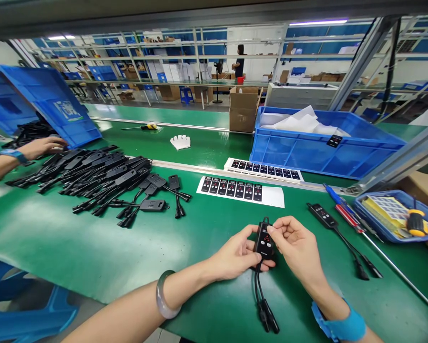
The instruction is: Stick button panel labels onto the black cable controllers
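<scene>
black controller (265, 242), green tabletop (185, 233), blue bin (303, 151)

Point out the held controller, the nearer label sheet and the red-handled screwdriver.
Held controller (264, 242), head view: front face.
Nearer label sheet (273, 196), head view: white end.
Red-handled screwdriver (349, 218), head view: handle.

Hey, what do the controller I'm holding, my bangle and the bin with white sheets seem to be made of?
Controller: probably hard plastic, satin black, judging by its rounded, moulded shape.
Bangle: perhaps stone or glass, given its polished, cloudy grey-green look.
Bin: likely rigid plastic, blue and slightly glossy, with a ribbed, moulded form.
</scene>
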Demonstrator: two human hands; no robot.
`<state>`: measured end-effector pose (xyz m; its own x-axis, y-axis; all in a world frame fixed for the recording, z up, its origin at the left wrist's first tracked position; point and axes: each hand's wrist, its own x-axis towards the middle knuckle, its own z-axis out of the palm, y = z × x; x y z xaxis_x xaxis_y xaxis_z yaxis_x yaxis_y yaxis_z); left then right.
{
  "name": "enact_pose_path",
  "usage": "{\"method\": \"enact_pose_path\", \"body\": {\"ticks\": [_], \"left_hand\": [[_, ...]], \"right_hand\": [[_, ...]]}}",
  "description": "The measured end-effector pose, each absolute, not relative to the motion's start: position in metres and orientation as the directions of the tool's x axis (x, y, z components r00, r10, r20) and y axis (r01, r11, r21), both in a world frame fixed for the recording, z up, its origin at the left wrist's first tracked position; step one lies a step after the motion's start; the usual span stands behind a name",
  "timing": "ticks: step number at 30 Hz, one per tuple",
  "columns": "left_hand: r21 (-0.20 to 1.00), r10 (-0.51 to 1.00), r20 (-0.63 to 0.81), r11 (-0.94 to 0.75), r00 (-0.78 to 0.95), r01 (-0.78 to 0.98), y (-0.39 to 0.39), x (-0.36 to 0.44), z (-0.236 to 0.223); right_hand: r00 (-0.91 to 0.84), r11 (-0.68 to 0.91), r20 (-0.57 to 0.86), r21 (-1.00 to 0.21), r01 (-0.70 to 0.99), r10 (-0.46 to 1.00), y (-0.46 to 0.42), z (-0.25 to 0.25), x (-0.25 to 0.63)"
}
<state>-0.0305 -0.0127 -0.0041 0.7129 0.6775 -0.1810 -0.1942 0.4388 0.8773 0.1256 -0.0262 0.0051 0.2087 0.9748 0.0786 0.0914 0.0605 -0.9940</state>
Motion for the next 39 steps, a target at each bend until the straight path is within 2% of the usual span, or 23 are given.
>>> {"method": "enact_pose_path", "body": {"ticks": [6,11,14,19,27,32,37,39], "left_hand": [[0.864,0.675,-0.180,0.456,0.716,-0.213,-0.011,-0.030,-0.004],[0.800,0.674,-0.178,0.523,0.717,-0.293,-0.007,-0.031,-0.004],[0.775,0.711,-0.176,0.527,0.681,-0.350,-0.004,-0.032,-0.006],[0.774,0.747,-0.176,0.508,0.641,-0.379,-0.001,-0.031,-0.008],[0.894,0.765,-0.155,0.377,0.625,-0.240,-0.004,-0.029,-0.014],[0.865,0.788,-0.179,0.411,0.589,-0.288,-0.002,-0.027,-0.012],[0.893,0.767,-0.135,0.369,0.627,-0.258,-0.002,-0.027,-0.007],[0.884,0.778,-0.130,0.371,0.615,-0.284,-0.003,-0.026,-0.006]], "right_hand": [[0.220,0.052,0.102,-0.974,0.220,0.970,-0.020,-0.006,0.133],[-0.016,0.029,0.025,-0.953,0.303,1.000,-0.019,-0.013,0.132],[-0.082,0.048,0.021,-0.937,0.346,0.996,-0.023,-0.014,0.123],[-0.195,-0.005,-0.048,-0.977,0.212,0.980,-0.028,-0.012,0.118],[-0.134,0.166,0.119,-0.888,0.428,0.984,-0.026,-0.009,0.120],[-0.078,0.203,0.193,-0.805,0.557,0.978,-0.025,-0.008,0.117],[-0.022,0.166,0.172,-0.898,0.408,0.985,-0.024,-0.009,0.118],[-0.021,0.173,0.180,-0.898,0.405,0.983,-0.024,-0.010,0.116]]}}
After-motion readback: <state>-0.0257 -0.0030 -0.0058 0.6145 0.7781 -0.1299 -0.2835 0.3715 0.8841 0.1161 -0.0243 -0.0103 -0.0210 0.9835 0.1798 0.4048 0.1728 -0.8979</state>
